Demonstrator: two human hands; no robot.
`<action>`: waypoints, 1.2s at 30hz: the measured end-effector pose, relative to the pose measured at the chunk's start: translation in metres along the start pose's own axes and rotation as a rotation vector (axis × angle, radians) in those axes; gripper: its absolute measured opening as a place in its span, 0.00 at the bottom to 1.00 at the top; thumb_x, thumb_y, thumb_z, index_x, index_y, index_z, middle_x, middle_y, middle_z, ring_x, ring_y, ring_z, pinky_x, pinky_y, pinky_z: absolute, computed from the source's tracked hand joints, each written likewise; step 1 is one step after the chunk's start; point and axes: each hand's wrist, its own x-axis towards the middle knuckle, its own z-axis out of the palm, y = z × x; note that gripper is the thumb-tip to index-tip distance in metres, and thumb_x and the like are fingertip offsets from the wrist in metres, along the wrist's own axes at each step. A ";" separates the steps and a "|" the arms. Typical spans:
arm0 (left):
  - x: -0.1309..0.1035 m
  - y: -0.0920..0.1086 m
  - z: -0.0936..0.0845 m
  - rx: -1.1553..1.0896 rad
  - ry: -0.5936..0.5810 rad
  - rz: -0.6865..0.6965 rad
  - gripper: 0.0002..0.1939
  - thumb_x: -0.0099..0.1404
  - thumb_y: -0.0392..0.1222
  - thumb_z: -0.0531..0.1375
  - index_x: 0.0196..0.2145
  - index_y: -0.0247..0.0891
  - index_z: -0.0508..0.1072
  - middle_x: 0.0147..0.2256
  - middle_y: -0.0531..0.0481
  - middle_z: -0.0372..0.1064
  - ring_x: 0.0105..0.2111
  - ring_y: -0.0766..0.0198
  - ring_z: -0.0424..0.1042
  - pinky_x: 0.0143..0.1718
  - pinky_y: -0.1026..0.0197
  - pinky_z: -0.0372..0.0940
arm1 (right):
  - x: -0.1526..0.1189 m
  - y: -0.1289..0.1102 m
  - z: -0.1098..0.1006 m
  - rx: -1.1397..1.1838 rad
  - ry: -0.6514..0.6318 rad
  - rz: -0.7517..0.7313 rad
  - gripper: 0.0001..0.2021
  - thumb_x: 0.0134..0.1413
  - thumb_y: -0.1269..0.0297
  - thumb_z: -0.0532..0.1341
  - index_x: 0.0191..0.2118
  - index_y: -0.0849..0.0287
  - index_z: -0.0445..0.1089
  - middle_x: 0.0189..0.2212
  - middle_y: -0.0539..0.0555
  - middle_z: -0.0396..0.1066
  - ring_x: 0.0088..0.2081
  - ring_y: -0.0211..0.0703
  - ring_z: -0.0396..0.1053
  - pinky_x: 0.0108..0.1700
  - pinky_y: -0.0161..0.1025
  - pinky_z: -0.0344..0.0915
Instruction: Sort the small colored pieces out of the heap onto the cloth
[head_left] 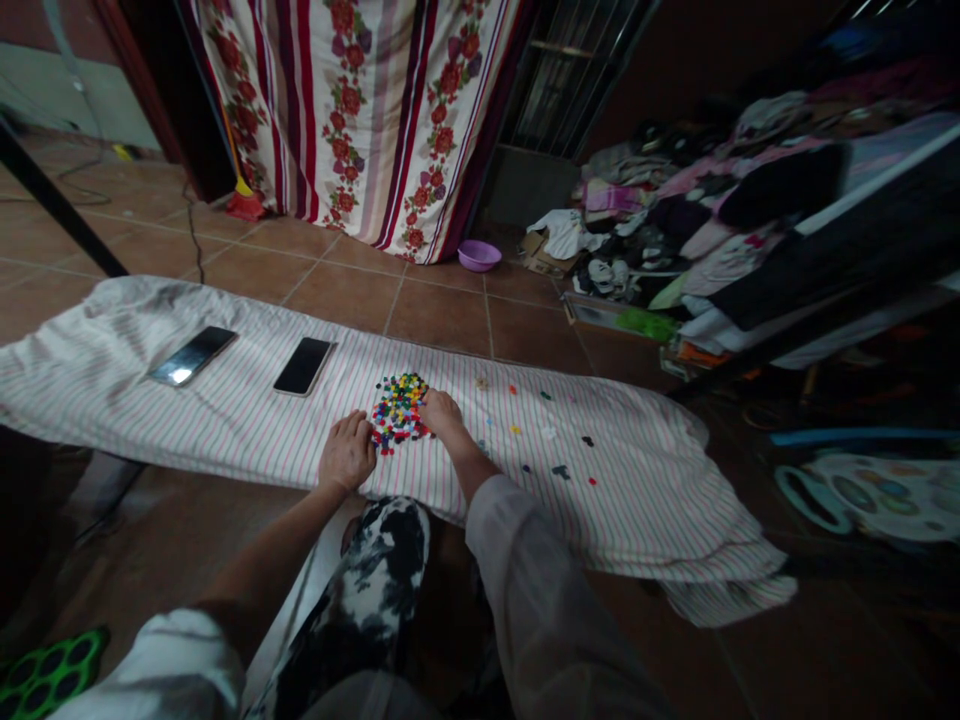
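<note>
A pile of small multicoloured pieces (401, 405), red, yellow, green, blue and white, lies on the striped cloth (247, 430). My left hand (349, 452) rests on the cloth at the pile's left edge, its fingers bent toward the pieces; whether anything is under them is hidden. At the pile's right side, my right hand (442, 412) has its fingers drawn together among the pieces, and what they pinch is too small to make out. Right of that hand, small groups sorted by colour are spread out, among them yellow pieces (515, 430), dark grey pieces (561, 472) and a red piece (592, 481).
Two phones, one with a glare spot (193, 356) and one dark (304, 366), lie left of the pile. Beyond the cloth-covered surface are a purple basin (479, 256), a floral curtain (352, 120) and a red broom (245, 202). Heaped clothes (675, 200) fill the right side.
</note>
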 end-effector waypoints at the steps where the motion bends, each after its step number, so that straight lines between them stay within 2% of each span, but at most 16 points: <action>1: 0.000 0.000 0.000 -0.002 0.002 -0.001 0.10 0.61 0.35 0.51 0.39 0.39 0.68 0.51 0.39 0.67 0.56 0.51 0.62 0.56 0.48 0.59 | 0.000 -0.002 0.000 -0.003 -0.003 0.011 0.12 0.52 0.68 0.59 0.43 0.59 0.73 0.42 0.63 0.74 0.44 0.50 0.72 0.43 0.42 0.65; 10: 0.000 -0.001 0.001 0.008 0.000 0.001 0.09 0.61 0.36 0.51 0.39 0.38 0.67 0.51 0.38 0.67 0.56 0.52 0.63 0.57 0.48 0.58 | -0.014 0.003 -0.003 0.147 0.106 0.020 0.09 0.55 0.63 0.57 0.40 0.52 0.71 0.39 0.51 0.75 0.42 0.43 0.71 0.43 0.38 0.64; 18: -0.001 -0.002 0.001 0.010 0.011 0.005 0.10 0.62 0.36 0.50 0.39 0.37 0.68 0.52 0.36 0.67 0.56 0.50 0.64 0.55 0.47 0.59 | -0.042 0.002 -0.001 0.368 0.214 -0.031 0.06 0.57 0.61 0.57 0.39 0.52 0.69 0.37 0.48 0.76 0.40 0.40 0.72 0.42 0.35 0.64; 22: -0.001 -0.003 0.003 -0.004 0.023 0.006 0.10 0.61 0.36 0.50 0.39 0.38 0.68 0.51 0.36 0.67 0.55 0.50 0.64 0.55 0.47 0.60 | -0.058 0.011 0.006 0.478 0.246 -0.069 0.07 0.56 0.63 0.58 0.40 0.54 0.68 0.36 0.48 0.75 0.38 0.38 0.72 0.41 0.34 0.65; 26: -0.001 -0.004 0.003 -0.009 0.035 0.014 0.10 0.61 0.36 0.50 0.39 0.38 0.68 0.51 0.36 0.67 0.55 0.50 0.64 0.55 0.47 0.60 | -0.076 0.041 0.009 0.503 0.322 -0.073 0.08 0.56 0.64 0.56 0.40 0.55 0.68 0.35 0.49 0.74 0.36 0.37 0.72 0.41 0.34 0.66; 31: -0.001 -0.005 0.003 -0.003 0.032 0.024 0.10 0.61 0.36 0.50 0.39 0.37 0.67 0.51 0.35 0.67 0.54 0.49 0.65 0.54 0.47 0.60 | -0.104 0.100 0.003 0.457 0.518 -0.064 0.11 0.54 0.65 0.54 0.40 0.58 0.70 0.36 0.54 0.72 0.38 0.41 0.70 0.45 0.38 0.66; 36: -0.002 -0.006 0.005 -0.022 0.040 0.012 0.11 0.60 0.36 0.51 0.40 0.38 0.68 0.51 0.36 0.67 0.55 0.48 0.64 0.54 0.45 0.60 | -0.127 0.154 -0.005 0.393 0.625 0.073 0.13 0.52 0.65 0.53 0.38 0.59 0.73 0.39 0.58 0.71 0.38 0.44 0.68 0.45 0.42 0.65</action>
